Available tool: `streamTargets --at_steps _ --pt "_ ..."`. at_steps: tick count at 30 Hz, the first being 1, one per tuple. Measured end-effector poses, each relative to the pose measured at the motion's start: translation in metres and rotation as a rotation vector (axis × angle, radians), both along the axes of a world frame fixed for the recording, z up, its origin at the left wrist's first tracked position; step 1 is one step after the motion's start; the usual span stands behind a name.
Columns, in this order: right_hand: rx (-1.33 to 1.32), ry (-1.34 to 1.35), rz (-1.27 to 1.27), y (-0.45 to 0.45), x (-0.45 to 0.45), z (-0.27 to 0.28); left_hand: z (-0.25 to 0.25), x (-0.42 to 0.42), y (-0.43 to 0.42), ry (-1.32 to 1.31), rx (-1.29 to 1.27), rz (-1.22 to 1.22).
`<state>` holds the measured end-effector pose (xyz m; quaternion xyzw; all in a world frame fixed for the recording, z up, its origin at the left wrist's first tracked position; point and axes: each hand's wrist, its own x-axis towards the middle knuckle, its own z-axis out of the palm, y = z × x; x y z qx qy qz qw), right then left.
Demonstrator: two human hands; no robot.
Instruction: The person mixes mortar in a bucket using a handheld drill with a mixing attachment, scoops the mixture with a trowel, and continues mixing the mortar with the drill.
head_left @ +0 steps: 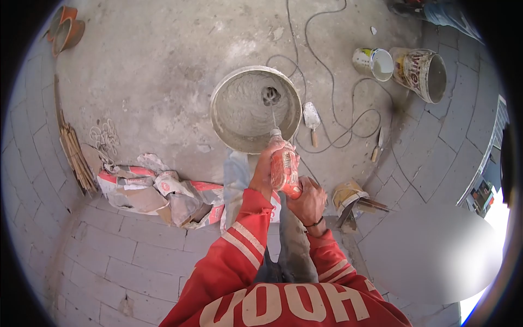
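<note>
A red power mixer [285, 168] is held in both hands over a round bucket [216, 120]. My left hand [265, 166] wraps round its front part, near the chuck. My right hand [309, 203] grips the rear end, a dark band on the wrist. From the chuck a thin shaft runs into grey wet mortar [239, 103], where the mixing head shows partly in a dark hollow. Just right of the bucket a trowel [311, 117] with a wooden handle lies on the floor.
Torn cement bags [177, 196] lie at the left, beside wooden sticks [76, 158]. A cable [353, 117] loops over the floor at the right, near a second trowel [378, 146]. Buckets [417, 73] lie at upper right, orange ones [68, 35] at upper left. A person's leg [449, 15] shows top right.
</note>
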<state>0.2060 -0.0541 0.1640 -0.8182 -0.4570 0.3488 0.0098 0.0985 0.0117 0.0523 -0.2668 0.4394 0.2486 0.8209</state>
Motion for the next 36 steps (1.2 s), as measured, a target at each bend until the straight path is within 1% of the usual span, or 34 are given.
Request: streamTargets --at_steps 2,5,8,11,17,20,23,26,29,32,34,36 --pt "0.001 0.004 -0.021 -0.002 0.000 0.000 -0.002 0.001 -0.003 0.007 0.006 -0.013" --pt "0.021 0.012 0.027 -0.006 0.001 0.002 0.005 0.000 -0.006 0.022 -0.037 0.000" --pt "-0.005 0.008 0.036 -0.016 -0.001 0.001 -0.003 -0.004 -0.020 -0.024 0.024 0.012" --pt "0.006 0.045 0.048 -0.018 0.000 0.005 0.005 -0.006 -0.024 0.021 0.030 0.047" --pt "-0.033 0.053 0.106 -0.025 -0.003 0.009 0.002 -0.022 -0.042 -0.053 -0.052 -0.009" --pt "-0.059 0.058 0.114 -0.026 -0.008 0.016 0.007 -0.023 -0.050 0.067 -0.066 -0.011" --pt "-0.053 0.070 0.100 -0.028 -0.009 0.016 0.007 -0.037 -0.072 -0.039 0.041 0.048" --pt "-0.046 0.070 0.105 -0.024 -0.011 0.018 0.057 -0.028 -0.067 0.796 0.533 -0.048" --pt "-0.088 0.070 0.088 -0.023 -0.013 0.019 0.075 -0.046 -0.057 0.866 1.110 -0.313" --pt "-0.055 0.079 0.017 -0.017 -0.019 0.031 0.066 -0.043 -0.048 0.892 1.466 -0.533" --pt "-0.044 0.111 -0.010 -0.015 -0.016 0.033 0.060 -0.038 -0.030 0.851 1.539 -0.503" --pt "-0.052 0.130 -0.054 -0.017 -0.012 0.033 0.056 -0.029 -0.017 0.756 1.563 -0.443"
